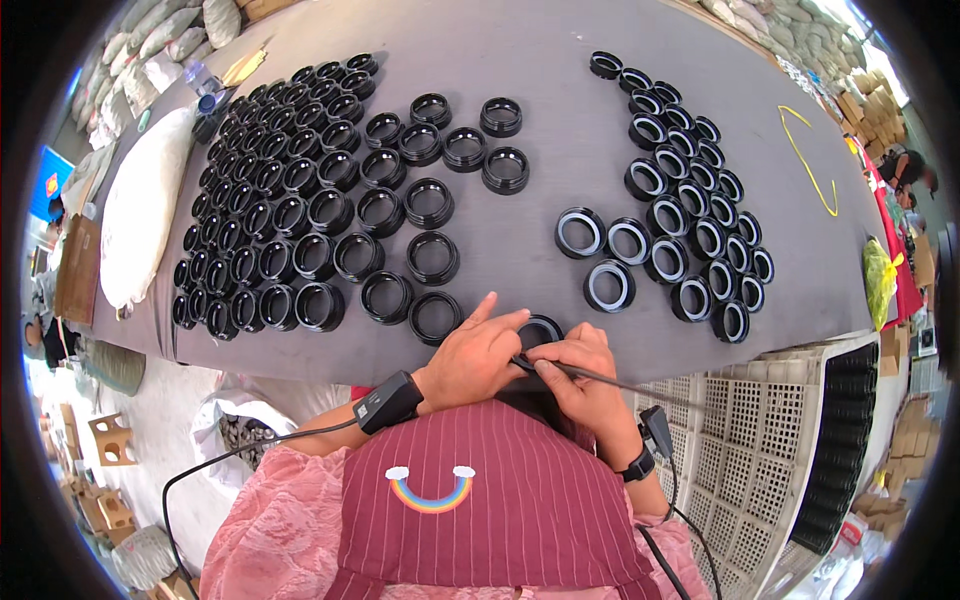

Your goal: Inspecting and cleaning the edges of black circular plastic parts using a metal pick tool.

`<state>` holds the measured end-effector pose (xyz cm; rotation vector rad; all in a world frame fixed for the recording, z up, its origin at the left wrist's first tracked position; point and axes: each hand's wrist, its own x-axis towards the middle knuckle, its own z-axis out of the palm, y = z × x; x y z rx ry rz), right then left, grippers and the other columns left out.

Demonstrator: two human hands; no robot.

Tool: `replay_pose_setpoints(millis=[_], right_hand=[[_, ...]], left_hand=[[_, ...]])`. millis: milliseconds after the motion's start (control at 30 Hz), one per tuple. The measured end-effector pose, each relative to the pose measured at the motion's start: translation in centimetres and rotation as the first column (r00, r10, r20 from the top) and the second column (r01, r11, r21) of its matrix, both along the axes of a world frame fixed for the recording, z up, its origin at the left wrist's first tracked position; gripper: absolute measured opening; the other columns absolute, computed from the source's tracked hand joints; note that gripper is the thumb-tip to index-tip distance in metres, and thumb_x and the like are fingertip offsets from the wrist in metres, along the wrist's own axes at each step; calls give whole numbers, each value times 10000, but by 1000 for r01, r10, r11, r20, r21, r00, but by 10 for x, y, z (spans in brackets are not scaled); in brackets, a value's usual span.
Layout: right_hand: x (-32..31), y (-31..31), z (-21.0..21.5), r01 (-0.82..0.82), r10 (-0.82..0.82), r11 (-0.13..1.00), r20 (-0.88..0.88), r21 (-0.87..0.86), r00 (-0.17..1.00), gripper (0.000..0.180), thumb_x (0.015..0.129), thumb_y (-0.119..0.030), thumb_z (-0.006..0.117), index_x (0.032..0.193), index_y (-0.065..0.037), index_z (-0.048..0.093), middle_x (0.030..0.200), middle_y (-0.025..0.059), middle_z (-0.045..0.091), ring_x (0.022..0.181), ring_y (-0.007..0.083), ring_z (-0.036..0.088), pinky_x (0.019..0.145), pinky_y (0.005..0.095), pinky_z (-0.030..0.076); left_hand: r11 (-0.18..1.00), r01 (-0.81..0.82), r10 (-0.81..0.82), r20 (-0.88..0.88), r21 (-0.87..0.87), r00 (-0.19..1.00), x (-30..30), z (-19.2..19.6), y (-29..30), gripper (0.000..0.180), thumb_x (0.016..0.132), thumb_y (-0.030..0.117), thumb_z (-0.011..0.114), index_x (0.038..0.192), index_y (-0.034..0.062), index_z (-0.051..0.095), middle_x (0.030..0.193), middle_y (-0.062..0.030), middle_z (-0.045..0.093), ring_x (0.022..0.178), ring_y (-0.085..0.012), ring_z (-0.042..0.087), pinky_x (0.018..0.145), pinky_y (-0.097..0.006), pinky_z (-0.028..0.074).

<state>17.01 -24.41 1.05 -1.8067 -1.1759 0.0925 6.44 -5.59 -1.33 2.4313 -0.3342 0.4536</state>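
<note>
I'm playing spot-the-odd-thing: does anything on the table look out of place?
Yes: a bent yellow strip lies loose on the right side of the table. It looks odd because it's off by itself, apart from the grouped black rings.

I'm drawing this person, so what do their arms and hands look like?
The left hand and right hand wear no gloves. The sleeves are pink and lacy. A black box with a pale marking and black cable sits at the left wrist. The right wrist has another black box, also cabled, and a black band.
</note>
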Motion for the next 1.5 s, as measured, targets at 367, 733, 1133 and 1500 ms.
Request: replay_pose_setpoints(millis=[367,733,1133,1500], right_hand=[[-8,-1,-33,339,109,885,-850,319,515,188,987,-125,560,907,12,662,870,104,673,768,170,650,751,299,509],[0,-29,-64,447,206,721,-780,529,590,161,1000,-106,552,948,23,632,902,123,643,777,181,593,747,312,489],[-3,-30,-63,428,260,665,-726,612,636,151,974,-74,530,931,27,633,899,118,636,767,173,597,743,314,492],[-14,-24,-43,270,-42,902,-554,338,832,92,897,-32,621,821,-16,671,775,50,637,706,138,572,651,296,456]], left_hand=[[916,-127,68,-163,-380,984,17,43,-1,607,685,98,728,1215,-31,462,1111,-226,564,1105,-433,564,952,-483,469],[737,-308,398,-19,601,917,110,61,29,607,703,309,825,1174,37,555,1183,-190,607,1087,-331,573,912,-462,437],[904,-50,183,-279,424,943,120,51,-8,763,705,233,829,1357,44,479,1270,-115,633,1182,-295,595,1116,-515,344],[996,43,-31,-145,78,989,8,40,-9,564,714,216,841,1181,51,571,1413,-229,497,1219,-395,544,1046,-488,414]])
